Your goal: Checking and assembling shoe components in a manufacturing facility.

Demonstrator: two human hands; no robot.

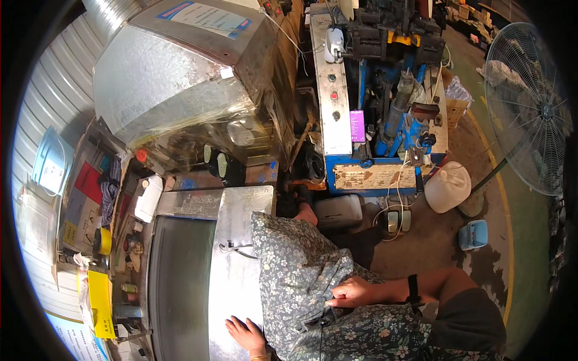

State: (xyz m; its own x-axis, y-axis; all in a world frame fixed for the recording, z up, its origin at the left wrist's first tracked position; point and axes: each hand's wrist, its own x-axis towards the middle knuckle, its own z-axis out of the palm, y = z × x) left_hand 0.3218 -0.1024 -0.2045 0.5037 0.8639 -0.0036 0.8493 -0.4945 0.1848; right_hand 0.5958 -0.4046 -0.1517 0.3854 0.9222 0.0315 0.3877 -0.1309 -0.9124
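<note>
Worktop (232, 289) of pale metal is seen at seven o'clock, with a dark panel (183, 283) set along its nine o'clock side; on its near end the left hand (245, 336) is laid flat, its fingers spread and loose; at five o'clock the right hand (354, 293) is rested on the floral apron (295, 259), its fingers curled inward; whether anything is gripped beneath them cannot be told; at three o'clock a white jug (448, 188) is stood near a blue machine (364, 175).
</note>
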